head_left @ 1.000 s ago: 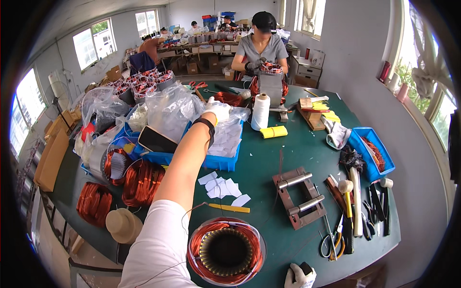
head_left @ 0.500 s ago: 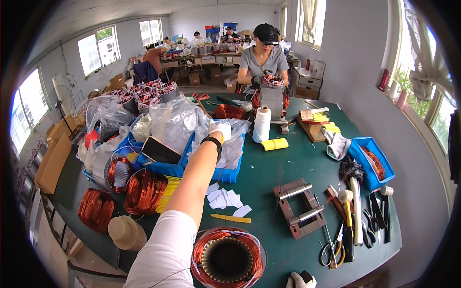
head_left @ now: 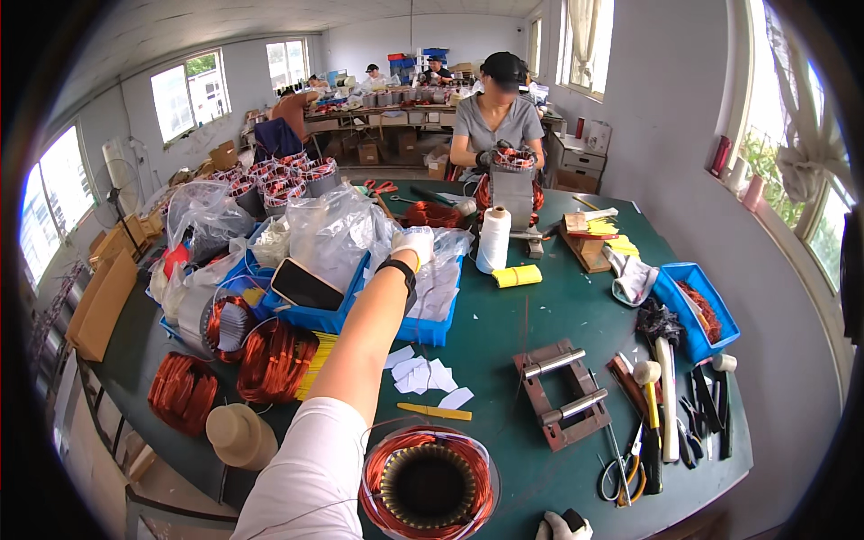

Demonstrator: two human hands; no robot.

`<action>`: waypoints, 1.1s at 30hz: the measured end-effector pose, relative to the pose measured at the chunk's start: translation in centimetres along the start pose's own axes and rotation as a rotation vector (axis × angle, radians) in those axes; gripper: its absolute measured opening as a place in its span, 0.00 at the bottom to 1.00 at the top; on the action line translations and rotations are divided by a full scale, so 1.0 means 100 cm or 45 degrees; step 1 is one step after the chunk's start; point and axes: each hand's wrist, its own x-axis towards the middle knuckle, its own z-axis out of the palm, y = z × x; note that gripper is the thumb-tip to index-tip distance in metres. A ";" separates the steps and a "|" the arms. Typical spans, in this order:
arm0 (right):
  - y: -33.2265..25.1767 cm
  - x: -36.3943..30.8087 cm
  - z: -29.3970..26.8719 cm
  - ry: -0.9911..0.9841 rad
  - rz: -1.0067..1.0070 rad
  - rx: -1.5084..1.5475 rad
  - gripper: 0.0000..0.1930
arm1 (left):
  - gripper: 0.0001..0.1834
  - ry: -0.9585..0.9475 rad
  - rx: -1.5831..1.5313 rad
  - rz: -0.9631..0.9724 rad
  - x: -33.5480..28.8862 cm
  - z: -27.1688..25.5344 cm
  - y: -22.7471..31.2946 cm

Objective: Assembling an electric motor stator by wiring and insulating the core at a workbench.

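Note:
My left hand (head_left: 412, 245), in a white glove with a black wrist strap, reaches far out over a blue bin (head_left: 396, 326). It rests among clear plastic bags (head_left: 337, 229); whether it grips one is hidden. A dark phone (head_left: 306, 284) lies on the bin's left part. My right hand (head_left: 562, 526), also gloved, only peeks in at the lower edge, next to a stator with copper windings (head_left: 427, 486) on the green table (head_left: 504, 328). White paper slips (head_left: 423, 374) and a yellow strip (head_left: 436, 412) lie between the stator and the bin.
A metal fixture (head_left: 562, 396), a mallet (head_left: 661, 396), scissors (head_left: 621, 468) and pliers lie to the right, near a small blue bin (head_left: 697, 310). Copper coils (head_left: 270, 360) sit at the left. A white thread spool (head_left: 493, 238) stands mid-table. A person (head_left: 499, 117) works opposite.
My left hand has come slightly down and nearer within the bags since a second ago. The view has tipped, so the stator sits lower in the picture.

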 end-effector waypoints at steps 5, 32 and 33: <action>-0.001 0.001 -0.001 -0.003 0.009 -0.019 0.09 | 0.20 0.035 0.001 -0.003 -0.002 0.000 0.003; 0.012 -0.017 0.004 -0.003 -0.025 0.291 0.06 | 0.13 1.215 -1.060 0.069 -0.396 -0.164 -0.080; 0.012 -0.019 0.002 -0.049 0.170 0.482 0.07 | 0.14 1.284 -1.265 0.062 -0.424 -0.157 -0.100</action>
